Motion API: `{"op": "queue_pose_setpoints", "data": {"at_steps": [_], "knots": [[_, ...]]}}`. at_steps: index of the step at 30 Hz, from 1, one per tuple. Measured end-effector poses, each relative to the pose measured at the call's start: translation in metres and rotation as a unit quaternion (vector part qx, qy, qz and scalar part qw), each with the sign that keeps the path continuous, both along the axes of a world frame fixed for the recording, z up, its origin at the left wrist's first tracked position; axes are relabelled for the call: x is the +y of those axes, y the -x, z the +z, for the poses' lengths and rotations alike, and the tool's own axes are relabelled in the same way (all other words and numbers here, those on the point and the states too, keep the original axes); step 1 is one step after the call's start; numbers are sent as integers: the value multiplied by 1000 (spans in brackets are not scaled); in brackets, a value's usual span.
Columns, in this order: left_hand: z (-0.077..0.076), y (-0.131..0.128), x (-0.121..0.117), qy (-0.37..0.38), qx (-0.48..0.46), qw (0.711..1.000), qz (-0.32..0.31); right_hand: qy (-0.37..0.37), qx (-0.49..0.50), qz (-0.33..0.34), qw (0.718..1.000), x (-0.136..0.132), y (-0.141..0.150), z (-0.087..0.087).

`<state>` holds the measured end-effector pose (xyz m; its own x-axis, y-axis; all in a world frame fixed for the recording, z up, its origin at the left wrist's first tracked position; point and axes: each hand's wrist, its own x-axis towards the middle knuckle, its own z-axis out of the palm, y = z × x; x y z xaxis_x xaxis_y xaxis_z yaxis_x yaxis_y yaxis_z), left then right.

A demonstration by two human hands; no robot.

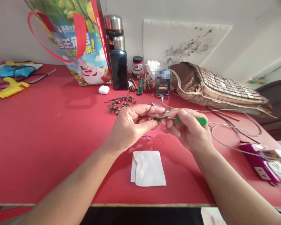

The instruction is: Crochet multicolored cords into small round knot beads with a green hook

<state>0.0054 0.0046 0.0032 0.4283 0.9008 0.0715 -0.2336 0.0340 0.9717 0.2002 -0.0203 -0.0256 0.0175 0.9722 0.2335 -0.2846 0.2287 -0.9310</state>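
Observation:
In my right hand (194, 131) is a crochet hook with a green handle (202, 121), its thin metal shaft pointing left. My left hand (131, 128) pinches a small crocheted piece (158, 119) in dark green and orange, and a strand of dark yarn runs over its index finger. The hook's tip is at the piece, though the exact stitch is too small to make out. Below the fingers hangs a loose yarn loop (148, 137). Just behind lie several small multicoloured crocheted pieces (117, 110).
A folded white tissue (150, 168) lies in front of me on the red table (49, 134). Behind stand a dark phone (119, 70), a steel flask (114, 23), a gift bag (91, 59) and a charging phone (162, 90). White cable (236, 150) loops at right near a purple power strip (255, 162).

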Motion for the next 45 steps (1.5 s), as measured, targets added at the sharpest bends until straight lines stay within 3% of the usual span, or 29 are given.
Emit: {"op": "queue_pose_setpoints", "data": {"at_steps": [3,16,34,45], "knots": [[1,1,-1,-24,21,999,-8,31,21,36,999,1,-2,3],[4,1,-8,-93,108,990,22,49,54,85,994,6,-12,1],[4,1,-8,-101,118,988,27,48,52,82,994,5,-14,8],[6,2,-11,-113,141,982,50,32,1,17,999,1,-13,10]]}}
